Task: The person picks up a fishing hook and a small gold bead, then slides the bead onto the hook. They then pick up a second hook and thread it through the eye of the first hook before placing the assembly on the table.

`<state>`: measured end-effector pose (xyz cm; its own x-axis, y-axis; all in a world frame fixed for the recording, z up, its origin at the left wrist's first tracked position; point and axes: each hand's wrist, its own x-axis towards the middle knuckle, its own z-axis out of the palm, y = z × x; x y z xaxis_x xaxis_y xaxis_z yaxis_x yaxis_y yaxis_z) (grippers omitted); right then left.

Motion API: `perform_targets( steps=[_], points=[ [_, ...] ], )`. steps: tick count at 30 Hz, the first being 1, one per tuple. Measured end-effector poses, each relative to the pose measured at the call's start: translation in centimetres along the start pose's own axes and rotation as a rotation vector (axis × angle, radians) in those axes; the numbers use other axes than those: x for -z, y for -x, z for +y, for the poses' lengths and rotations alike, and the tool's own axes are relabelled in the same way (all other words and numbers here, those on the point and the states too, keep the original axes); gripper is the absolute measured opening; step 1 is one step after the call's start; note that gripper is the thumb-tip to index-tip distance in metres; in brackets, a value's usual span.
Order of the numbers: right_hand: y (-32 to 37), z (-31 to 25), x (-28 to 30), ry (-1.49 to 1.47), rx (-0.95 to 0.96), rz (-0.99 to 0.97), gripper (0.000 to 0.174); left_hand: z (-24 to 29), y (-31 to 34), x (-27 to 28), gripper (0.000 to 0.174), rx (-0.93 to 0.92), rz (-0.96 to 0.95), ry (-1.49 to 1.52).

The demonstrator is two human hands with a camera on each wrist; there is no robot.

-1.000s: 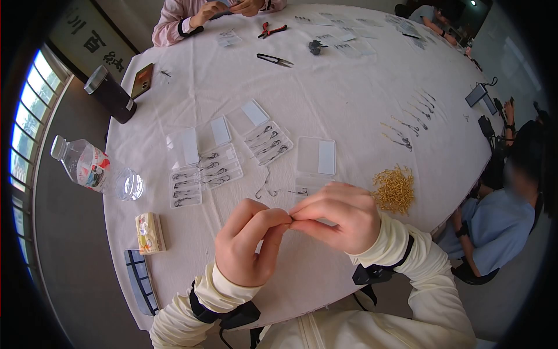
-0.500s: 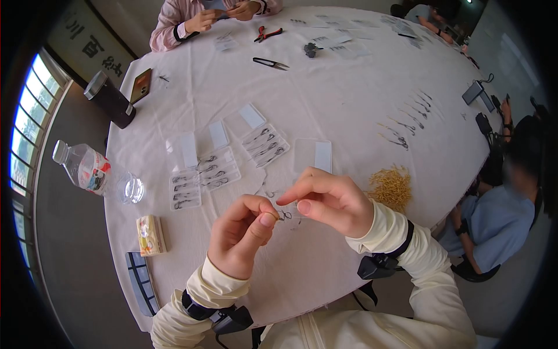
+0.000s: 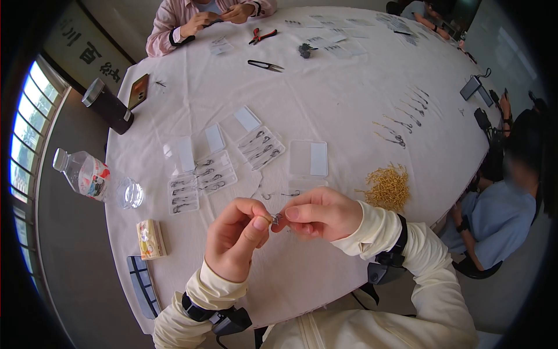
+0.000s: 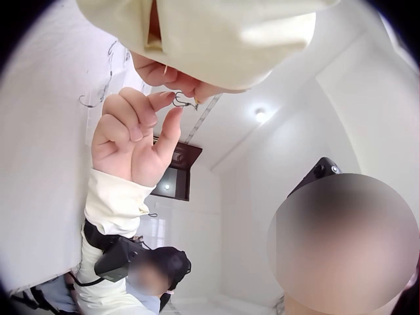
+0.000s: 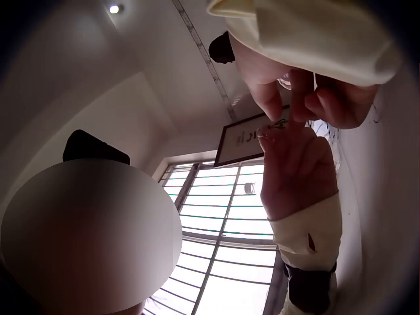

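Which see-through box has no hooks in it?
The clear box lying alone beyond the right hand: only a white label shows inside. The three boxes left of it hold dark hooks.

Head view: bright, even daylight. The source is the tall paned window (image 3: 20,116) at the left edge, blown out to pale blue. You get only faint, soft shadows on the round white-clothed table (image 3: 349,116). Heavy fisheye bend, with black vignette in all corners. Your left hand (image 3: 235,238), right hand (image 3: 322,214) and the small dark metal fishhook (image 3: 276,219) they pinch read sharp. Wrist views: backlit, round ceiling lamp (image 5: 115,8) glaring, near cream sleeve (image 4: 216,33) soft.
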<state>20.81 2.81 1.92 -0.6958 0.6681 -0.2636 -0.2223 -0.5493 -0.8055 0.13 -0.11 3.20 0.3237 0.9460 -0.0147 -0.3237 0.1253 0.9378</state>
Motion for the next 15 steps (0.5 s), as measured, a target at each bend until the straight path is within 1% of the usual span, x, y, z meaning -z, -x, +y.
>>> perform_targets(
  steps=[4, 13, 15],
  points=[
    [0.06, 0.06, -0.12, -0.109, -0.008, -0.015, 0.028, 0.04, 0.11, -0.33, 0.009, 0.002, -0.002, -0.023],
    [-0.02, 0.33, -0.05, -0.205, 0.009, -0.004, 0.023, -0.13, 0.13, -0.65, 0.008, -0.002, 0.004, -0.037],
    [-0.03, 0.31, -0.18, -0.202, 0.011, 0.003, 0.025, -0.21, 0.19, -0.51, 0.008, 0.01, 0.0, -0.031]
  ],
)
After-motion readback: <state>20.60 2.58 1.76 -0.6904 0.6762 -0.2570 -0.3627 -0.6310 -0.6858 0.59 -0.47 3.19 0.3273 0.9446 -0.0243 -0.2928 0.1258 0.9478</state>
